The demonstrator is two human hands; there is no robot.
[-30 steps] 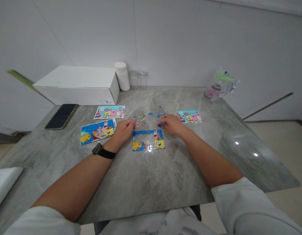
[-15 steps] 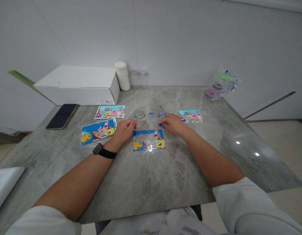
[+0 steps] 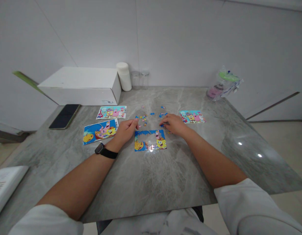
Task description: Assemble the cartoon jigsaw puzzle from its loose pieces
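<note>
A partly built cartoon puzzle (image 3: 150,140) lies on the grey marble table (image 3: 151,176), its middle a bare gap. My left hand (image 3: 125,129) rests at the puzzle's upper left corner, fingers curled together, thumb and forefinger pinched; what they hold is too small to make out. My right hand (image 3: 172,124) sits at the upper right corner, fingers bent onto a small blue puzzle piece (image 3: 162,124). Several loose pieces (image 3: 144,118) lie scattered just beyond both hands. A black watch (image 3: 102,149) is on my left wrist.
Three cartoon picture cards lie about: one (image 3: 100,131) left of the puzzle, one (image 3: 112,112) behind it, one (image 3: 192,116) on the right. A phone (image 3: 64,116), a white box (image 3: 82,85), a white jar (image 3: 124,76), two clear jars (image 3: 140,78) and a plastic bag (image 3: 223,84) line the back.
The view has drifted slightly, so everything sits a little to the right. Both hands stay at the puzzle's upper corners with hardly any movement.
</note>
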